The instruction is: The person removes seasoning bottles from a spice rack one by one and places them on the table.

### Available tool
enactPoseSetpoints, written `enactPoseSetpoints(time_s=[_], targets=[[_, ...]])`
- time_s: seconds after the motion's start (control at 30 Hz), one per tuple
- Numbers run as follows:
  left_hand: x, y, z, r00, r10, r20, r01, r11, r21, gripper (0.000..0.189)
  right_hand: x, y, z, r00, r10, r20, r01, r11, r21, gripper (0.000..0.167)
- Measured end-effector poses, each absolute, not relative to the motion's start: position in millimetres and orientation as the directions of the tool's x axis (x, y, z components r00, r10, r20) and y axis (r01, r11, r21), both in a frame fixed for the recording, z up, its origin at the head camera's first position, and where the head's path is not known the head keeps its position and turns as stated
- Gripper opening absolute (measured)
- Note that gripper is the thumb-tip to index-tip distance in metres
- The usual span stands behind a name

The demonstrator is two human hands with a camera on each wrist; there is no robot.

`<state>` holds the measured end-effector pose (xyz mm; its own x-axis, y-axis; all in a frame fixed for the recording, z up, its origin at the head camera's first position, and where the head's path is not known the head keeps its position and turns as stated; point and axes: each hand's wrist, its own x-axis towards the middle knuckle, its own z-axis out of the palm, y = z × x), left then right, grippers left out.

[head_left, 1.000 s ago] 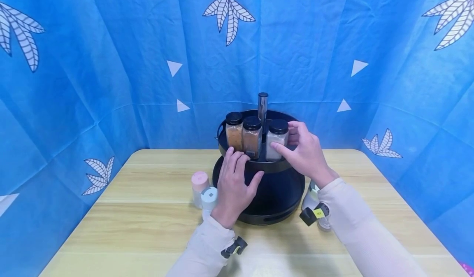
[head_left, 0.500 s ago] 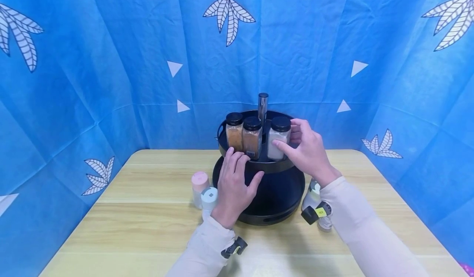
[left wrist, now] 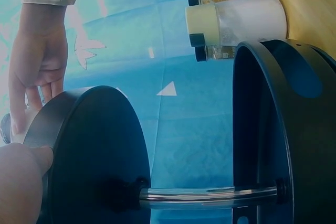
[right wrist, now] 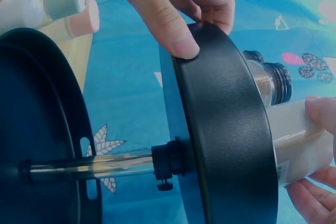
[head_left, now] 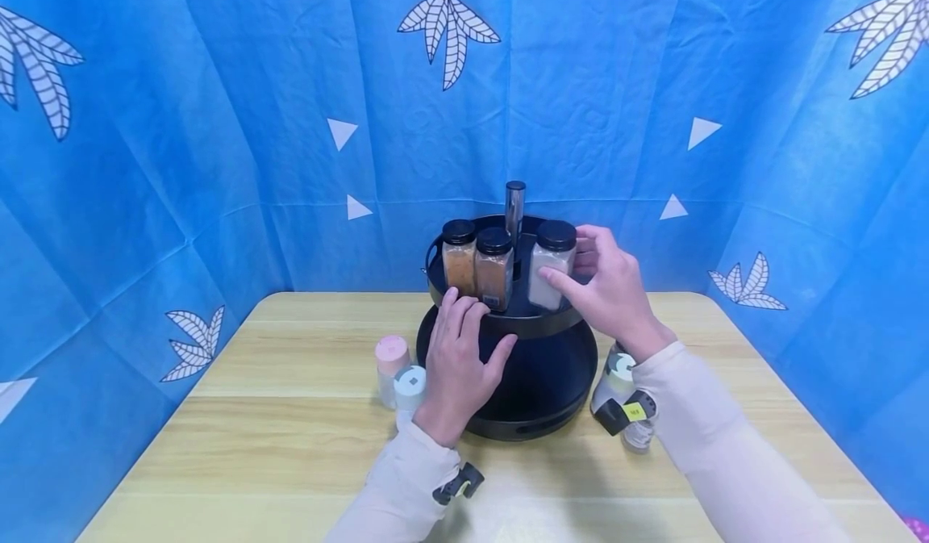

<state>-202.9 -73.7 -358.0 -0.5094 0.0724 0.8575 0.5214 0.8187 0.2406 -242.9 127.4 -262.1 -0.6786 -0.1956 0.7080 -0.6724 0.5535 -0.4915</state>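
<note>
Saw blue cloth (head_left: 464, 148) at the back and sides, with white leaves on it, and a pale wood table (head_left: 290, 365) below. Found a black stand in the middle, with a top tray (head_left: 544, 328), a low tray (head_left: 533, 432) and a shiny post (head_left: 514, 212). Took the stand as the middle of a clock, with 12 at the far side.

Held the white jar (head_left: 543, 291) in the right hand (head_left: 613, 285), over the top tray at about 4 o'clock. Kept thumb and bent fingers only as wide apart as the jar, with the thumb on the near side. Could not tell if the jar's bottom touched the tray. Held the tray's rim at 7 o'clock with the left hand (head_left: 464, 357), fingers bent over the top, thumb on the outside.

Saw the brown jar (head_left: 493, 273) at 7 o'clock, apart from the white one, and the orange jar (head_left: 460, 267) just beside it at 8. Spotted a pink-top bottle (head_left: 393, 353) and a blue-top bottle (head_left: 410, 383) near 9 on the table.

Might drop the white jar from too weak a pinch. Might tip it by catching its bottom on the rim. Might bump the brown jar by swinging toward 8. Might turn the tray with a loose left hand, or knock the blue-top bottle by pulling that arm toward 9.
</note>
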Motion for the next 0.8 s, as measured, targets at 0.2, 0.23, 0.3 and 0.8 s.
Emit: enactPoseSetpoints(time_s=[0.2, 0.23, 0.3, 0.8], targets=[[-203, -74, -357, -0.516, 0.07, 0.854, 0.521, 0.816, 0.248, 0.049, -241, 129, -258, -0.671, -0.193, 0.716, -0.675, 0.557, -0.483, 0.059], [-203, -74, -358, -0.516, 0.069, 0.854, 0.521, 0.817, 0.248, 0.049, -240, 129, -258, -0.671, -0.192, 0.716, -0.674, 0.559, -0.483, 0.059], [-202, -74, -357, -0.516, 0.069, 0.854, 0.52, 0.818, 0.248, 0.049, -240, 130, -257, -0.673, -0.187, 0.715, -0.672, 0.559, -0.486, 0.059], [-201, -74, -358, -0.53, 0.061, 0.846, 0.514, 0.817, 0.263, 0.05, -237, 139, -251, -0.618, -0.156, 0.771, -0.693, 0.571, -0.44, 0.056]])
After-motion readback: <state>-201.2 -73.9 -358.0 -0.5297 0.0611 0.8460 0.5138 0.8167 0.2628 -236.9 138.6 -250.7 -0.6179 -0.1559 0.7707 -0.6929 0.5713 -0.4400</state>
